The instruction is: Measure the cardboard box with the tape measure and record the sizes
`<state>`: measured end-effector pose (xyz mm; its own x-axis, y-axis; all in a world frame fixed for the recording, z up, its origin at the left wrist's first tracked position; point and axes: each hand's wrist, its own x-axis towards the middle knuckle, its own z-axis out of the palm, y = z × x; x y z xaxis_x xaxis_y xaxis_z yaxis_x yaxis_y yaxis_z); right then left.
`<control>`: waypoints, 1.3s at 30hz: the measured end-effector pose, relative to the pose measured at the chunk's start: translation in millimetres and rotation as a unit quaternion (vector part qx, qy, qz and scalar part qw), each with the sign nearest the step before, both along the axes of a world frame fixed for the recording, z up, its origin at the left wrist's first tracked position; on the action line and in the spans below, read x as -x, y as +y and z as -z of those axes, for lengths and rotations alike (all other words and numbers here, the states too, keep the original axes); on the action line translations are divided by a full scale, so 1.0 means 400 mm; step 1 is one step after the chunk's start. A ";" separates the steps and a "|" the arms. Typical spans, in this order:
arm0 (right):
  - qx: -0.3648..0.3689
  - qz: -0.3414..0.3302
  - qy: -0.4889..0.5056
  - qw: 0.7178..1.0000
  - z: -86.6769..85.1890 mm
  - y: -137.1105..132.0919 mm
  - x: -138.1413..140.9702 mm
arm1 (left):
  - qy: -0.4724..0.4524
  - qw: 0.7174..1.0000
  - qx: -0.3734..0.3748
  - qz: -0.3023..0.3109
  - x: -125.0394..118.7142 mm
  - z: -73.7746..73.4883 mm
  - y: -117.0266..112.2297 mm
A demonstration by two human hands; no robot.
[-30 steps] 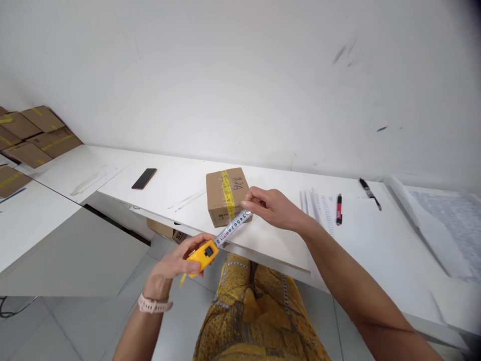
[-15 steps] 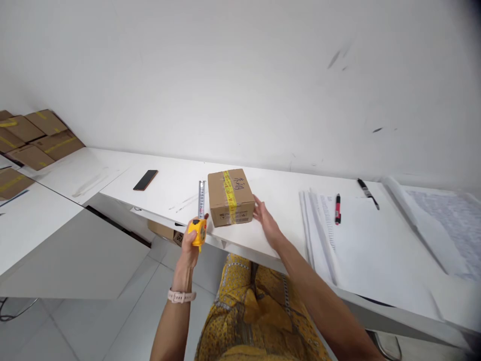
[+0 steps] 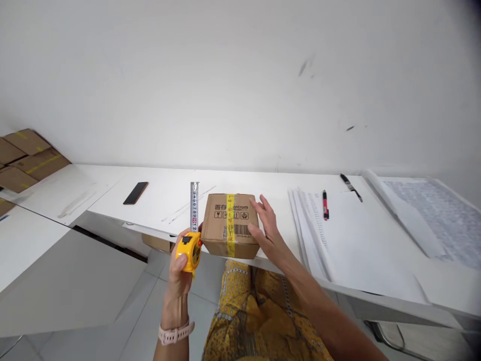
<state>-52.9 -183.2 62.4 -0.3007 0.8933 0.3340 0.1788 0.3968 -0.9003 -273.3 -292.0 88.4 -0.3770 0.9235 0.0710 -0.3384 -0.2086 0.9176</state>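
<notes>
Having been turned over the last half second, the cardboard box at lower centre of the frame now has a printed face shown instead of the handwritten one, so another side is presented beside the tape measure. That tool is gripped in the fingers of the left hand, its blade drawn out above the worktop. The right hand's fingers are spread loosely at the box's right edge. Both box and stacked cartons, far left, are taped; contents are hidden.
</notes>
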 end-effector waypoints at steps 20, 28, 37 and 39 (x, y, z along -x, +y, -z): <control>-0.021 0.075 0.214 0.974 -0.015 0.080 -0.085 | -0.001 0.996 -0.013 0.086 -0.113 0.059 0.076; -0.055 0.072 0.091 0.992 -0.040 0.024 -0.111 | 0.093 0.995 -0.028 0.030 -0.103 -0.006 -0.011; -0.106 0.059 0.059 0.991 -0.048 -0.011 -0.117 | 0.069 0.979 0.070 0.181 -0.218 -0.045 -0.070; -0.122 0.052 0.047 0.990 -0.057 -0.009 -0.120 | 0.061 0.980 0.069 0.176 -0.234 -0.049 -0.069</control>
